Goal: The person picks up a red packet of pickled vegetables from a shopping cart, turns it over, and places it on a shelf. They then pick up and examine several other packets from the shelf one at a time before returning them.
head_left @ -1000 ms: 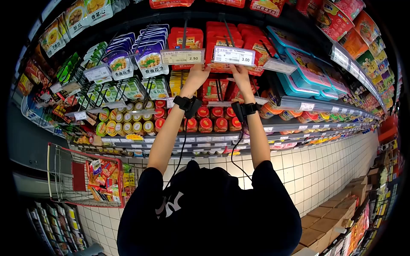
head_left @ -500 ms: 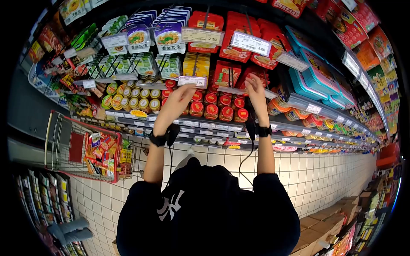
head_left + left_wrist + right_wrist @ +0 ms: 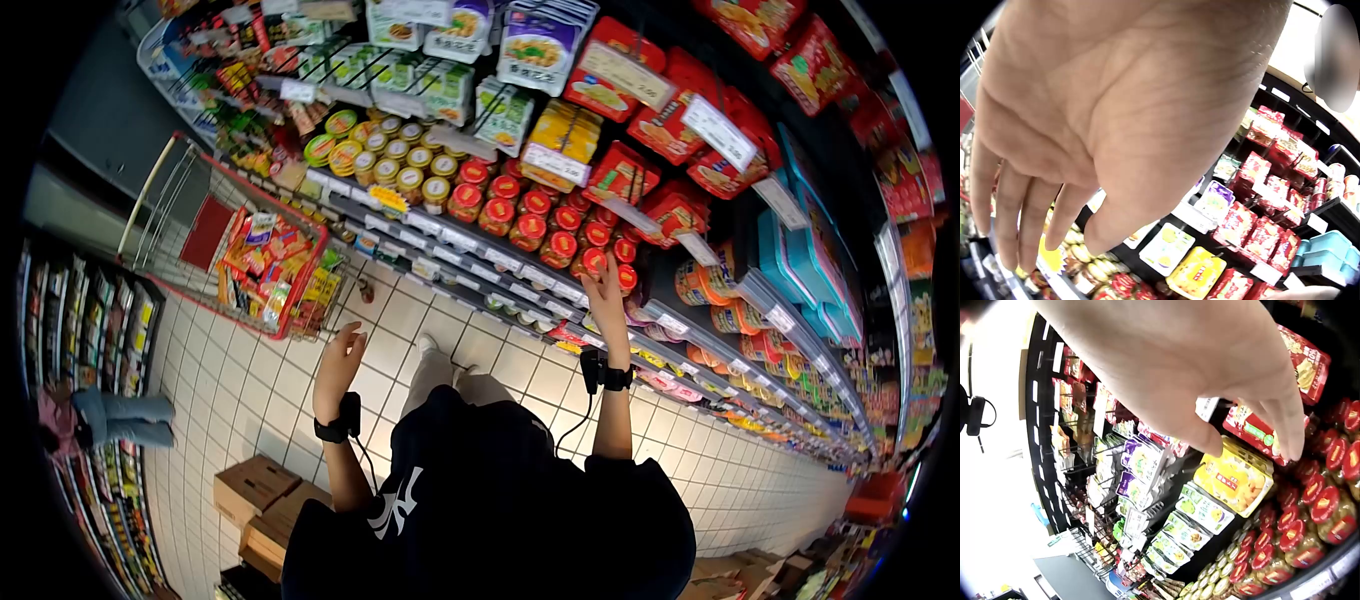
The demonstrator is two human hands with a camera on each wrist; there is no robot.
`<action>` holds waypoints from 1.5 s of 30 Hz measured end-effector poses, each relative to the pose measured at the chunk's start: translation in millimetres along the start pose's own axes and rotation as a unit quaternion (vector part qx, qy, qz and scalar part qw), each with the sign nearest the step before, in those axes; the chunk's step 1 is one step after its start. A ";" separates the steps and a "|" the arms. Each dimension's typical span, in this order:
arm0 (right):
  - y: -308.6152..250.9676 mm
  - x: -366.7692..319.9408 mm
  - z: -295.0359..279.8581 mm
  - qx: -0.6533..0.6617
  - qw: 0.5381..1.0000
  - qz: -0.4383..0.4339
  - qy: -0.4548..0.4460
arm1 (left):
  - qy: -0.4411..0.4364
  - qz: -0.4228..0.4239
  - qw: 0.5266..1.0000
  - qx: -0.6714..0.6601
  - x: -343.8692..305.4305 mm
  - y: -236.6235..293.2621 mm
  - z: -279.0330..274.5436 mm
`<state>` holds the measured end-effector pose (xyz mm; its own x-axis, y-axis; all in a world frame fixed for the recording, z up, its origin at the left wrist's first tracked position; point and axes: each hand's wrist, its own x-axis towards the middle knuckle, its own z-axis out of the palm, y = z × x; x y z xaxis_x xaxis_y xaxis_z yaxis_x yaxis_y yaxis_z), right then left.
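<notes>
My left hand (image 3: 340, 372) hangs over the aisle floor with its fingers loosely extended and nothing in it. In the left wrist view its palm (image 3: 1097, 106) fills the upper part, fingers pointing down. My right hand (image 3: 606, 305) is raised in front of the shelf and overlaps the red-lidded jars (image 3: 528, 232) in the head view. Its fingers are relaxed and hold nothing. Yellow packets (image 3: 1235, 478) and red packets (image 3: 1257, 431) hang on hooks beyond the right hand in the right wrist view.
A wire shopping cart (image 3: 322, 245) with bagged goods stands at the left. Cardboard boxes (image 3: 255, 487) sit on the floor behind it. Another person (image 3: 125, 412) is by the far left shelf. Blue boxes (image 3: 810, 245) and price tags (image 3: 720, 132) line the right shelf.
Both hands have come down and back from the hanging red packets, the left one farther, out over the aisle. The view has turned, with the shelf now slanting down to the right.
</notes>
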<state>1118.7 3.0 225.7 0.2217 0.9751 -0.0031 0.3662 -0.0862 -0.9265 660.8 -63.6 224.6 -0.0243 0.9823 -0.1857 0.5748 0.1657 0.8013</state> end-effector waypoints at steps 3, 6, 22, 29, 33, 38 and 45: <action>16.0 -21.3 18.4 -0.059 0.991 0.043 -0.110 | 0.044 -0.046 0.998 0.001 -41.6 -21.4 -17.8; 45.6 -34.2 33.7 -0.123 0.965 0.022 -0.232 | 0.074 -0.118 0.990 0.014 -74.2 -40.9 -39.8; -39.8 -130.4 296.9 -0.197 0.928 0.048 -0.311 | 0.147 -0.220 0.962 -0.065 -188.0 -216.1 -202.4; -56.1 -159.8 447.7 -0.161 0.918 -0.002 -0.361 | 0.165 -0.204 0.962 -0.070 -216.3 -272.6 -269.0; -91.3 -179.3 505.7 -0.142 0.910 0.003 -0.389 | 0.173 -0.217 0.958 -0.072 -233.0 -303.3 -297.1; -114.3 -183.4 553.5 -0.119 0.913 0.003 -0.391 | 0.174 -0.260 0.946 -0.090 -240.7 -339.3 -327.5; -117.4 -166.9 629.3 -0.066 0.915 -0.006 -0.398 | 0.185 -0.303 0.928 -0.111 -231.1 -373.9 -366.8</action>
<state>470.0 -21.0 98.2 -0.4919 0.8116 -0.3152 0.4815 -0.0480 -0.8751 151.4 -320.5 176.4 -0.5904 0.6593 -0.4656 0.1828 0.6711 0.7184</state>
